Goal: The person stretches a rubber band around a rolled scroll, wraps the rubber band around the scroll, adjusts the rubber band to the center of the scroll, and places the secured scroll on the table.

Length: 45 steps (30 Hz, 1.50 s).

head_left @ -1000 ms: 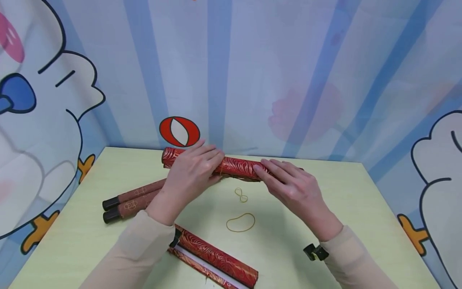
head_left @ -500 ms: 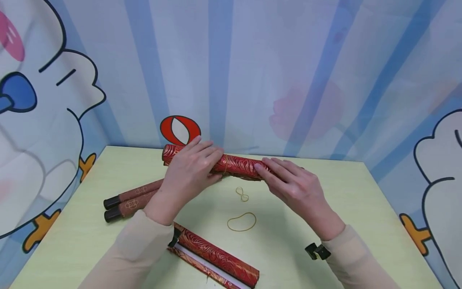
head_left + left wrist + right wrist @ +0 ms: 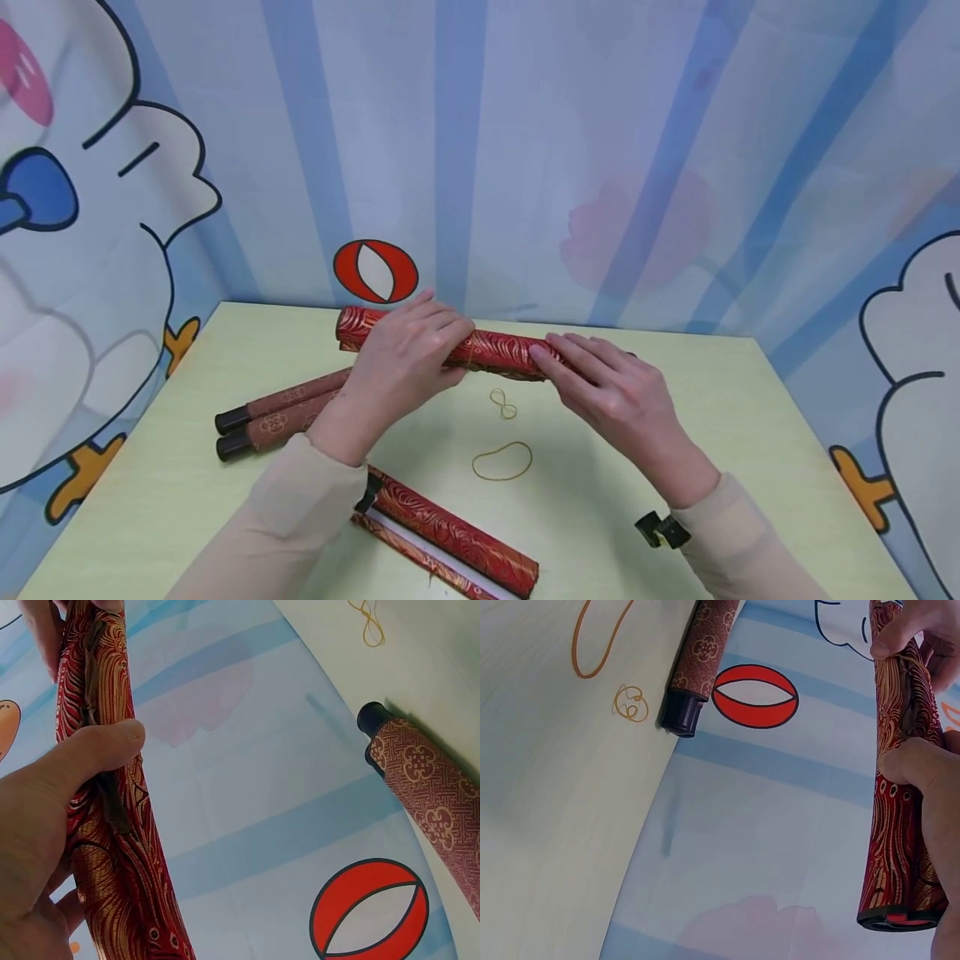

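Both hands hold a red-and-gold patterned roll point(image 3: 506, 352) above the back of the table. My left hand point(image 3: 408, 346) grips it left of the middle, and the roll's left end sticks out past that hand. Toward the right end, my right hand point(image 3: 611, 383) wraps over the top. In the left wrist view, the left thumb presses across a dark brown strip point(image 3: 112, 802) running along the roll. The right wrist view shows the right thumb pressed on the same side, with a dark-rimmed end point(image 3: 896, 919) below it. A thin band point(image 3: 471, 352) circles the roll beside the left hand.
Two loose rubber bands, one twisted point(image 3: 503, 404) and one oval point(image 3: 502, 462), lie mid-table. Brown patterned tubes with black ends point(image 3: 273, 429) lie at left, partly behind the left arm. A second red roll point(image 3: 457, 529), white showing inside, lies in front. A patterned backdrop point(image 3: 517, 167) stands behind.
The left part of the roll rose slightly, then came back down. The left hand has shifted a little to the right; both hands keep holding the roll.
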Each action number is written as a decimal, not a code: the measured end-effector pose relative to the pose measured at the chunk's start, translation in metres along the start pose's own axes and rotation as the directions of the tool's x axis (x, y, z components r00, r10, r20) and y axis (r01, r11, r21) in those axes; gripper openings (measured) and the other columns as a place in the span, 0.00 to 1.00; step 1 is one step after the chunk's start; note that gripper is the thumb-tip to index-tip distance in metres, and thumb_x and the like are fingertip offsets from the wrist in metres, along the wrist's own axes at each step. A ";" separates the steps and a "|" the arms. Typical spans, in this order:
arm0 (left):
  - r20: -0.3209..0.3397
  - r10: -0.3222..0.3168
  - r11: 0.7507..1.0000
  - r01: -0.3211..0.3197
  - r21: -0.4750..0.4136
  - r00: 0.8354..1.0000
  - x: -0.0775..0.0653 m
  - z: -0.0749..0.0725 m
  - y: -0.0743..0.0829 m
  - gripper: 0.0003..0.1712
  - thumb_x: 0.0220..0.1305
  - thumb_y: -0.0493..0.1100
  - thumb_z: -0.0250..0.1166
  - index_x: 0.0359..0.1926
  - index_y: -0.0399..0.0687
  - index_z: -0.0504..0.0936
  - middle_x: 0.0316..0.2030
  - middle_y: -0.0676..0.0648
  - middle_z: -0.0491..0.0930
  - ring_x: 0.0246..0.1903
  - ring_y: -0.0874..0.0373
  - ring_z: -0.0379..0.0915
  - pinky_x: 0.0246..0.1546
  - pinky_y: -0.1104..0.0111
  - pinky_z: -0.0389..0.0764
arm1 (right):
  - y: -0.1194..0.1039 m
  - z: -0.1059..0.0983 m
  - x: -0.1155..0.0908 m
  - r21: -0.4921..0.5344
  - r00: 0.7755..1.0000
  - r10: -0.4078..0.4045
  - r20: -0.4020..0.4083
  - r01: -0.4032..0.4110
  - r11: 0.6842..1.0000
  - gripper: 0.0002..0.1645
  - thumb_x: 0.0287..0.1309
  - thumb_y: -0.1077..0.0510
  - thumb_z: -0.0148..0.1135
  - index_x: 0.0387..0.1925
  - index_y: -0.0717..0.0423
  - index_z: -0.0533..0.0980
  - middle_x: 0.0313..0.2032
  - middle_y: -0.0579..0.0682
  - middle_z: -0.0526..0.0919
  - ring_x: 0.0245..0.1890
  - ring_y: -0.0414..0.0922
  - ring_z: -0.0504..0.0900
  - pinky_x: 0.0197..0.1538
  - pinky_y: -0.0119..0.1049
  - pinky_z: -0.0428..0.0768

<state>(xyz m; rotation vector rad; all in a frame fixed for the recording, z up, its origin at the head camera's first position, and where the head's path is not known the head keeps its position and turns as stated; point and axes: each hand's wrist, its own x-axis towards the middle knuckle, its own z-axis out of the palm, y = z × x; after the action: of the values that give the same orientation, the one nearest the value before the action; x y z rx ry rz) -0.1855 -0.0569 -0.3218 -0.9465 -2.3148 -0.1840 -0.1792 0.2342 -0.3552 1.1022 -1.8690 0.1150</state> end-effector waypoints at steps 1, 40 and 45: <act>-0.002 0.001 1.000 -0.001 -0.003 1.000 0.000 0.000 0.000 0.24 0.50 0.44 0.88 0.47 0.43 0.89 0.44 0.45 0.92 0.49 0.50 0.88 0.72 0.53 0.75 | 0.000 0.000 0.000 -0.003 1.000 -0.001 -0.004 0.001 1.000 0.21 0.78 0.59 0.56 0.65 0.49 0.84 0.56 0.53 0.90 0.47 0.53 0.90 0.38 0.49 0.91; 0.035 -0.036 0.998 0.034 0.055 0.999 0.002 -0.004 0.013 0.34 0.50 0.54 0.88 0.56 0.48 0.88 0.51 0.47 0.91 0.57 0.49 0.85 0.75 0.48 0.70 | -0.006 0.004 0.006 -0.013 1.000 -0.009 -0.023 0.009 1.000 0.21 0.77 0.59 0.57 0.64 0.50 0.84 0.56 0.54 0.90 0.47 0.53 0.90 0.42 0.48 0.91; 0.037 -0.081 0.995 0.079 0.060 0.996 -0.001 -0.009 0.007 0.37 0.48 0.56 0.89 0.57 0.47 0.88 0.52 0.46 0.91 0.59 0.48 0.84 0.75 0.48 0.70 | -0.005 0.004 0.006 -0.014 1.000 -0.014 -0.021 0.014 1.000 0.20 0.77 0.59 0.57 0.64 0.50 0.84 0.56 0.54 0.90 0.47 0.53 0.90 0.40 0.47 0.91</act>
<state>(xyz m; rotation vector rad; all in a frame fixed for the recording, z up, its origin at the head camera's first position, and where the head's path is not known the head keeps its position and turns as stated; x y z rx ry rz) -0.1763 -0.0557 -0.3161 -0.8365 -2.3830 -0.1312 -0.1797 0.2256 -0.3547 1.1005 -1.8404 0.1057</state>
